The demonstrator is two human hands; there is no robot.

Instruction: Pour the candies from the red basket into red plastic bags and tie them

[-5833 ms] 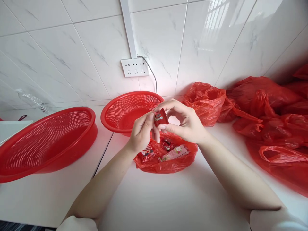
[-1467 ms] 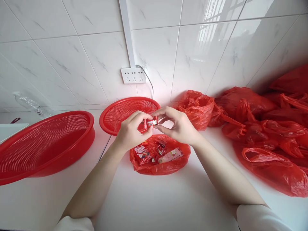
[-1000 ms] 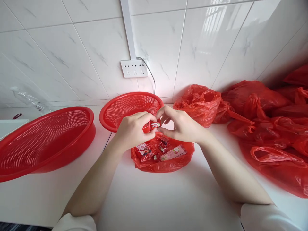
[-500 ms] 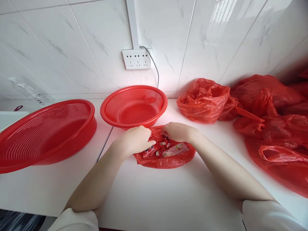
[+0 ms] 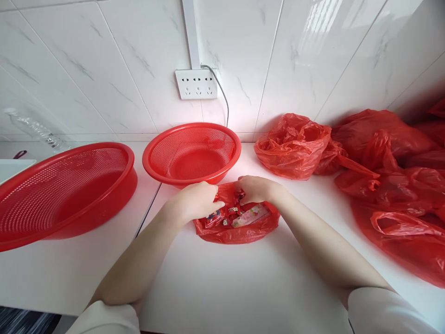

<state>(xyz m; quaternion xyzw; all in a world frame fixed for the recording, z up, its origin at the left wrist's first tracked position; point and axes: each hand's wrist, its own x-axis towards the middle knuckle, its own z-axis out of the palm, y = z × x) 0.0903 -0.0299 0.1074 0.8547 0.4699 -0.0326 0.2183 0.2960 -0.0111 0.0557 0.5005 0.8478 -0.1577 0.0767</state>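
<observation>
A red plastic bag (image 5: 239, 235) lies on the white table with its mouth spread wide. Inside are several small wrapped packets and a pink packet (image 5: 251, 215) with a printed picture. At the bag's upper left edge, my left hand (image 5: 194, 199) is closed on the plastic, its thumb pointing over the contents. My right hand (image 5: 259, 189) grips the upper right edge, its fingers bent down and partly hidden inside the bag's mouth.
Behind the bag stands a round red colander (image 5: 148, 157). A bigger red colander (image 5: 118, 211) is at the left, near a clear plastic bottle (image 5: 34, 130). Bunched red bags (image 5: 294, 146) and filled red bags (image 5: 399, 185) occupy the right. A socket panel (image 5: 196, 84) is on the tiled wall.
The bag's mouth looks slightly reshaped, its right side drawn inward a little. Both hands keep nearly the same places, and the whole view has shifted slightly.
</observation>
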